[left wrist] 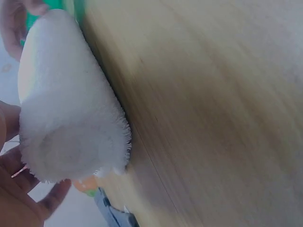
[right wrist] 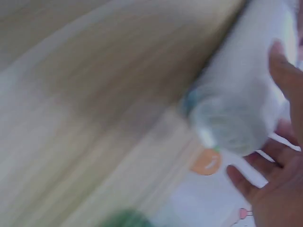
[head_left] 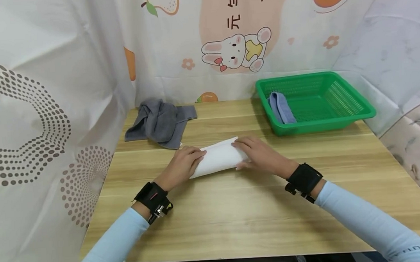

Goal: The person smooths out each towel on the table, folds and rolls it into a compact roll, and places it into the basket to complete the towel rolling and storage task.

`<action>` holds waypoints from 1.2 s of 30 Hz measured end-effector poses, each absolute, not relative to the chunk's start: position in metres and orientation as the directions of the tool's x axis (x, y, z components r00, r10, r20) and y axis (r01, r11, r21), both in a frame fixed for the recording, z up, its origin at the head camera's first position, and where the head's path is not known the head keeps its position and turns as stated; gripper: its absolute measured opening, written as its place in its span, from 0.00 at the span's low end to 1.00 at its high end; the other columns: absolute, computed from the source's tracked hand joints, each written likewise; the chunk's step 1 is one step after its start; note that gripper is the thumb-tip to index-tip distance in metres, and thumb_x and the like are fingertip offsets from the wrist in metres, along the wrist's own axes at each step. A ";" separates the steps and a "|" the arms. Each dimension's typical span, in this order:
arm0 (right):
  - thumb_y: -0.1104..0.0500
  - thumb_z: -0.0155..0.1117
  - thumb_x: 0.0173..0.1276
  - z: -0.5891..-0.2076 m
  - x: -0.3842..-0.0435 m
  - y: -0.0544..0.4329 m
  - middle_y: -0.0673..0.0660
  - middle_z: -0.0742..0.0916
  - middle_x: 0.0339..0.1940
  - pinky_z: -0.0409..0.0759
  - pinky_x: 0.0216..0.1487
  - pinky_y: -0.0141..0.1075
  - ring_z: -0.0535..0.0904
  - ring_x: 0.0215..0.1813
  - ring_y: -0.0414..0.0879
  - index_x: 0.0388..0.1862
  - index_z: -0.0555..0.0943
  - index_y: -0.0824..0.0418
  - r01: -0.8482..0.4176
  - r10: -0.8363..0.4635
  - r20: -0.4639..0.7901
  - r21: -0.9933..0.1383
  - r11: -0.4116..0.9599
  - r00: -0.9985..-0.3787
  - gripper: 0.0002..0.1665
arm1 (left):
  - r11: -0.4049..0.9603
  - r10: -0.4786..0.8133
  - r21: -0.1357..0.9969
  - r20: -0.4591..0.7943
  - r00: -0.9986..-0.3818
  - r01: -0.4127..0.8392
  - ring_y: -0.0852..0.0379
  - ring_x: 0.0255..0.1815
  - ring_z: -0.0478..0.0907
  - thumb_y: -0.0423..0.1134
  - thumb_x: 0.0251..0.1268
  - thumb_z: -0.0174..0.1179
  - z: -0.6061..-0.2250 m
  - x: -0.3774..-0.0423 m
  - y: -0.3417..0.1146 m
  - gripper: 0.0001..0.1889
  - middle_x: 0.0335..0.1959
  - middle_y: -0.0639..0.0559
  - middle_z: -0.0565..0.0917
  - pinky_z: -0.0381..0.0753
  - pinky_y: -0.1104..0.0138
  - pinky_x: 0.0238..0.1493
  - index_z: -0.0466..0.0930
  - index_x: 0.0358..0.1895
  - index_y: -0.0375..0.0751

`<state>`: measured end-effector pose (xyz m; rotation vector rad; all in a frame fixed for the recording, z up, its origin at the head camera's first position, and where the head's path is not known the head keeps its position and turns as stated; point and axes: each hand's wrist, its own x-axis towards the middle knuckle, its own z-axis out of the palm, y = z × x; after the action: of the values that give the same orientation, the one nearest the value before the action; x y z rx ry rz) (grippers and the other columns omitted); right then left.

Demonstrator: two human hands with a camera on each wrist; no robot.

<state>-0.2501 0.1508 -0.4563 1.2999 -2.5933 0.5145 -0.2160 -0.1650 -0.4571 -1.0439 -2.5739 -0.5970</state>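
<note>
A white towel (head_left: 218, 158), rolled into a thick cylinder, lies slantwise in the middle of the table. My left hand (head_left: 184, 165) grips its left end, thumb on the near side and fingers over the far side. At the other end my right hand (head_left: 258, 155) holds the roll between thumb and fingers. The left wrist view shows the fuzzy edge of the towel (left wrist: 71, 109) beside the left fingers. Spiral layers show at the end of the roll (right wrist: 232, 125) in the blurred right wrist view.
A crumpled grey towel (head_left: 162, 123) lies at the back left of the wooden table (head_left: 214, 220). At the back right stands a green plastic basket (head_left: 322, 125) with a folded blue-grey towel (head_left: 281, 107) inside. Printed curtains (head_left: 180, 85) hang behind and at the sides.
</note>
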 end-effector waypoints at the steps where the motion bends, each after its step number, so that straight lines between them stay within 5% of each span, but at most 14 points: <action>1: 0.48 0.80 0.61 -0.457 -0.250 0.152 0.66 0.80 0.62 0.73 0.66 0.54 0.74 0.65 0.62 0.67 0.75 0.71 -0.799 -0.740 0.302 -0.234 0.554 -0.601 0.43 | 0.649 0.594 0.254 0.419 -0.687 0.717 0.44 0.49 0.83 0.32 0.76 0.61 -0.457 -0.216 -0.166 0.14 0.49 0.41 0.86 0.79 0.54 0.52 0.85 0.58 0.34; 5: 0.53 0.80 0.63 -0.460 -0.250 0.153 0.67 0.78 0.64 0.74 0.65 0.53 0.74 0.66 0.62 0.69 0.73 0.72 -0.787 -0.744 0.263 -0.271 0.554 -0.615 0.42 | 0.657 0.639 0.196 0.369 -0.675 0.728 0.43 0.52 0.80 0.45 0.74 0.65 -0.457 -0.214 -0.168 0.23 0.53 0.40 0.84 0.77 0.53 0.57 0.82 0.63 0.33; 10: 0.53 0.78 0.64 -0.462 -0.254 0.153 0.67 0.80 0.61 0.74 0.65 0.53 0.74 0.64 0.62 0.67 0.74 0.73 -0.814 -0.765 0.279 -0.222 0.536 -0.580 0.39 | 0.684 0.674 0.129 0.264 -0.690 0.718 0.41 0.59 0.75 0.59 0.55 0.76 -0.459 -0.211 -0.170 0.45 0.61 0.38 0.79 0.73 0.51 0.63 0.74 0.70 0.33; 16: 0.57 0.73 0.67 -0.461 -0.261 0.151 0.68 0.82 0.58 0.75 0.64 0.54 0.76 0.61 0.63 0.64 0.75 0.74 -0.844 -0.799 0.273 -0.197 0.498 -0.535 0.33 | 0.704 0.665 0.115 0.241 -0.707 0.701 0.40 0.61 0.74 0.57 0.50 0.80 -0.461 -0.211 -0.168 0.49 0.62 0.37 0.78 0.73 0.52 0.65 0.72 0.71 0.33; 24: 0.57 0.70 0.68 -0.448 -0.275 0.149 0.65 0.85 0.55 0.77 0.57 0.53 0.77 0.56 0.61 0.61 0.79 0.72 -0.782 -0.801 0.144 -0.368 0.502 -0.582 0.27 | 0.775 0.627 -0.013 0.141 -0.766 0.632 0.39 0.60 0.73 0.78 0.38 0.73 -0.469 -0.221 -0.153 0.63 0.60 0.36 0.76 0.75 0.48 0.61 0.69 0.69 0.29; 33: 0.54 0.62 0.78 -0.436 -0.290 0.152 0.49 0.86 0.42 0.76 0.56 0.47 0.80 0.46 0.45 0.52 0.83 0.62 -0.665 -0.836 -0.084 -0.565 0.489 -0.543 0.13 | 0.785 0.600 0.191 0.004 -0.800 0.589 0.44 0.55 0.77 0.72 0.41 0.77 -0.465 -0.235 -0.152 0.53 0.56 0.40 0.80 0.78 0.54 0.58 0.74 0.61 0.32; 36: 0.55 0.58 0.80 -0.435 -0.286 0.150 0.53 0.86 0.47 0.76 0.56 0.49 0.79 0.50 0.48 0.56 0.82 0.63 -0.634 -0.833 -0.099 -0.602 0.486 -0.544 0.16 | 0.795 0.578 0.274 -0.072 -0.813 0.541 0.44 0.55 0.78 0.67 0.43 0.79 -0.458 -0.239 -0.151 0.50 0.57 0.40 0.80 0.79 0.54 0.55 0.74 0.62 0.31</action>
<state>-0.2859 0.1501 -0.4347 1.5715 -3.0220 0.9272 -0.2387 -0.1506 -0.4583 -0.9790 -3.1201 -0.4006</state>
